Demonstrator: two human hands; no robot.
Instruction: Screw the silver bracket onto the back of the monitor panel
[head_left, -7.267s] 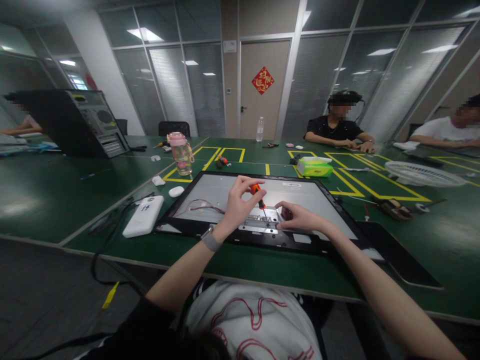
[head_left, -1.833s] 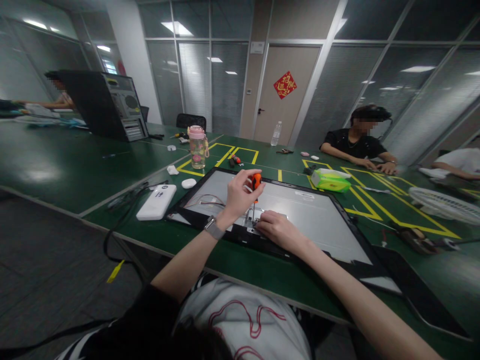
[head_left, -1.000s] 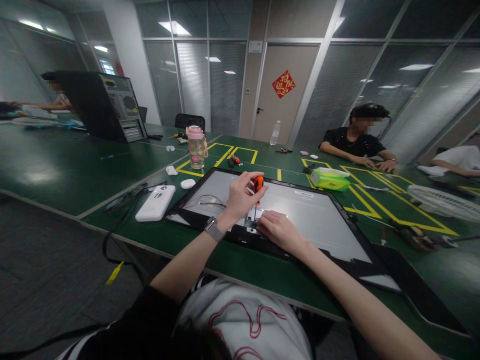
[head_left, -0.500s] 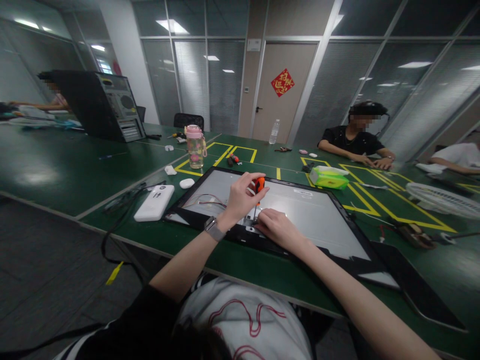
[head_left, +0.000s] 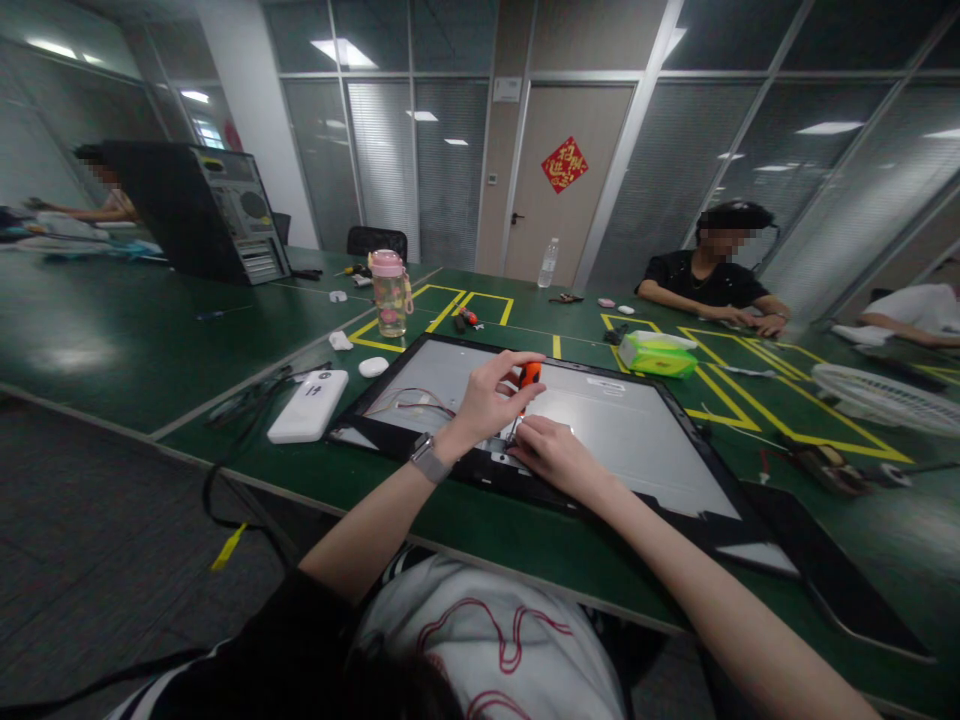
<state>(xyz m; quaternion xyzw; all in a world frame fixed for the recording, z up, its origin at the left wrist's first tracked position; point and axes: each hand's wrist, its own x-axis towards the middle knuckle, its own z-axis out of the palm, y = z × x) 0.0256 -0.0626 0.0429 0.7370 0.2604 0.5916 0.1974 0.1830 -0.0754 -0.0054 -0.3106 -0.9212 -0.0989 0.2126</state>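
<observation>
My left hand [head_left: 487, 400], a watch on its wrist, is closed on the orange-and-black handle of a screwdriver [head_left: 532, 375]. The tool leans a little to the right, its shaft running down to the lower edge of a flat display panel [head_left: 622, 425]. Close to the shaft's lower end is my right hand [head_left: 553, 450], its fingers bent and pressed together low on the panel. Whatever those fingertips grip is hidden. The panel lies flat with a black frame and a silvery back, and thin wires [head_left: 412, 400] run across its left part.
Left of the panel are a white power bank [head_left: 309, 406], a white case [head_left: 373, 367] and dark cables. Behind stand a pink-lidded bottle [head_left: 389, 293] and a green tissue pack [head_left: 658, 354]. A black slab [head_left: 832, 570] lies at right. Co-workers sit across the table [head_left: 97, 330].
My left hand has shifted slightly right with the screwdriver's handle, so the tool now tilts more to the right. My right hand stays almost in place.
</observation>
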